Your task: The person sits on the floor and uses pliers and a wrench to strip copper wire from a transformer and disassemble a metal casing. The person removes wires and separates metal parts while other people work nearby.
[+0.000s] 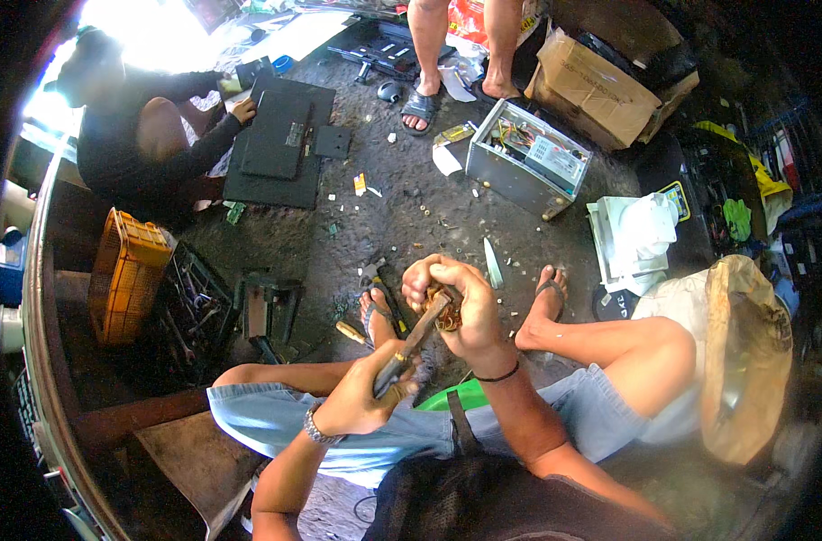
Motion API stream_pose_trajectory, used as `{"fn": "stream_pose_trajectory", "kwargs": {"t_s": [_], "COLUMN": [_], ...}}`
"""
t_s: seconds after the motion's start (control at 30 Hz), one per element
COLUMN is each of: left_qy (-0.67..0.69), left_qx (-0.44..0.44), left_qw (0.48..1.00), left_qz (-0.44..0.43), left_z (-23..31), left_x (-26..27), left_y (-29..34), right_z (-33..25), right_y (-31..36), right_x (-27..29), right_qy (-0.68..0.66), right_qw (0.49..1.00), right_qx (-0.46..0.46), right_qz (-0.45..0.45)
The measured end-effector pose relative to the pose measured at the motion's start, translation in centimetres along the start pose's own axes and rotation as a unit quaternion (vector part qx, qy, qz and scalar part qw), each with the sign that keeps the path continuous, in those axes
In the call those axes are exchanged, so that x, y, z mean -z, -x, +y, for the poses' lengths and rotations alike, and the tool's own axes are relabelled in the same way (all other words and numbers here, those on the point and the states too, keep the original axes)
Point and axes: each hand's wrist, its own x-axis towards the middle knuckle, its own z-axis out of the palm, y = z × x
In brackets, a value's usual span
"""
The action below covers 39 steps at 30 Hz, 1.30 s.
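Note:
My left hand (361,397), with a metal watch on the wrist, is closed around the dark handle of a rusty chisel (417,335). Its flat blade slants up to the right and meets a small copper coil (448,316). My right hand (465,298), wearing a dark wristband, curls its fingers round that coil and hides part of it. Both hands are above the ground between my bent knees. Below them, by my left foot, lie a hammer (375,278) and a tool with a pale handle (350,332).
Ahead right stands an opened computer case (524,158); a cardboard box (591,90) is behind it. At left are an orange crate (127,270) and a tool pile (195,307). Another person (150,135) handles a black monitor (280,144). A sack (744,361) sits right.

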Motion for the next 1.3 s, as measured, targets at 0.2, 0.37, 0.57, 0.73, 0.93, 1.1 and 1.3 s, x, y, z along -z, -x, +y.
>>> {"fn": "stream_pose_trajectory", "kwargs": {"t_s": [0.2, 0.37, 0.57, 0.73, 0.93, 1.1, 1.3], "left_qy": [-0.319, -0.22, -0.169, -0.202, 0.346, 0.493, 0.522], "left_qx": [-0.119, -0.095, -0.143, 0.204, 0.35, 0.437, 0.415], "left_qw": [0.912, 0.907, 0.66, 0.65, 0.592, 0.55, 0.62], "left_qz": [0.229, 0.347, 0.717, 0.704, 0.638, 0.514, 0.413], "left_z": [-1.9, -2.0, -0.2, -12.1, -30.5, -32.1, -33.9], "left_x": [-1.8, -0.7, 2.2, -1.2, -9.4, -7.8, -8.1], "left_y": [-4.7, 2.5, 11.8, 21.9, 23.5, 21.7, 26.6], "right_z": [5.8, 4.4, -5.4, -7.3, -5.9, -3.9, -2.0], "right_y": [-1.7, -3.0, -1.8, -2.2, -1.2, -1.7, -1.2], "right_x": [0.4, 10.7, 26.5, 27.4, 28.4, 23.9, 22.2], "right_qy": [-0.201, -0.48, -0.259, -0.285, -0.212, -0.171, -0.145], "right_qw": [0.927, 0.845, 0.891, 0.9, 0.918, 0.909, 0.941], "right_qx": [0.066, -0.048, 0.131, 0.112, 0.054, 0.044, 0.021], "right_qz": [0.31, 0.231, 0.349, 0.31, 0.331, 0.378, 0.304]}}
